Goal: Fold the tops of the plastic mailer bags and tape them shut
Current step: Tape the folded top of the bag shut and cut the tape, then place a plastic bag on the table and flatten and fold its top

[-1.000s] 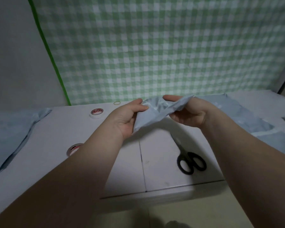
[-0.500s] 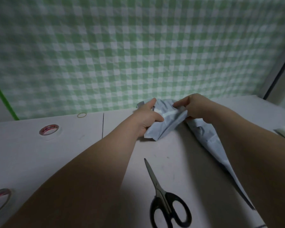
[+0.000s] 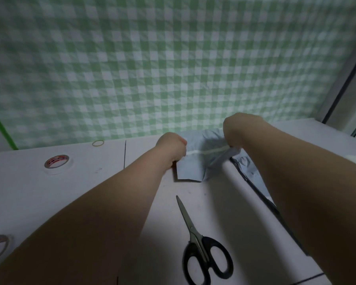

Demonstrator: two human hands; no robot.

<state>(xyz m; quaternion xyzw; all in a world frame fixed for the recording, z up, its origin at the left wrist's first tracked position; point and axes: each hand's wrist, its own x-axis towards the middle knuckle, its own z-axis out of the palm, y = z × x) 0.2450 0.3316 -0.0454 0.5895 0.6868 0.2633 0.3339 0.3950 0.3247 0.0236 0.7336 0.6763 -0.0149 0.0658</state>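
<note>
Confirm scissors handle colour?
Black handles on the scissors, blades silver; the head view, the only one, shows it clearly.

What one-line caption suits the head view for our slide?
Both hands, left hand and right hand, grip a pale blue mailer bag on the table, scissors lying nearby.

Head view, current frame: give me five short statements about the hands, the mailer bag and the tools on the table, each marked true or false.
1. Both hands, left hand and right hand, grip the blue mailer bag. True.
2. The scissors are in the right hand. False: they lie on the table, nearer the camera than the bag.
3. The scissors have black handles. True.
4. A tape roll sits on top of the bag. False: it lies on the table, left of the left arm.
5. A rubber band lies near the checked backdrop. True.
</note>
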